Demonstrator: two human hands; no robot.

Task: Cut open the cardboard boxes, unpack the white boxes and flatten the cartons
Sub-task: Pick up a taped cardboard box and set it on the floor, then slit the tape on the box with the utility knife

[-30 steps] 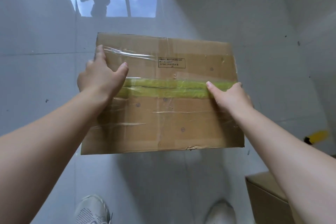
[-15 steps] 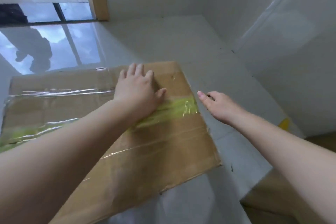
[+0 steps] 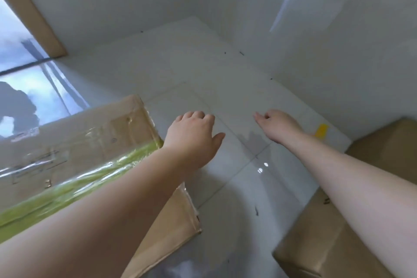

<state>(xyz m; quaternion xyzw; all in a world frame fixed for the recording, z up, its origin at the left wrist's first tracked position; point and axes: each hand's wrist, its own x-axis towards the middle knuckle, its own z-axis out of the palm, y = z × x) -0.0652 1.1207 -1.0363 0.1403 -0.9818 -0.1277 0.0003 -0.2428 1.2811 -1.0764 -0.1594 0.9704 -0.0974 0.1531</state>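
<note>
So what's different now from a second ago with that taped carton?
Both hands have let go. The flattened carton now lies at the left, the left hand has slid off its edge, and the right hand hangs over bare floor, fingers loosely curled. The green tape is still uncut.

Bare floor (image 3: 225,88) between cartons (image 3: 85,142), seemingly.

Glossy white tiled floor (image 3: 225,88), flattened taped carton (image 3: 79,142), brown cardboard box (image 3: 320,244)
</note>
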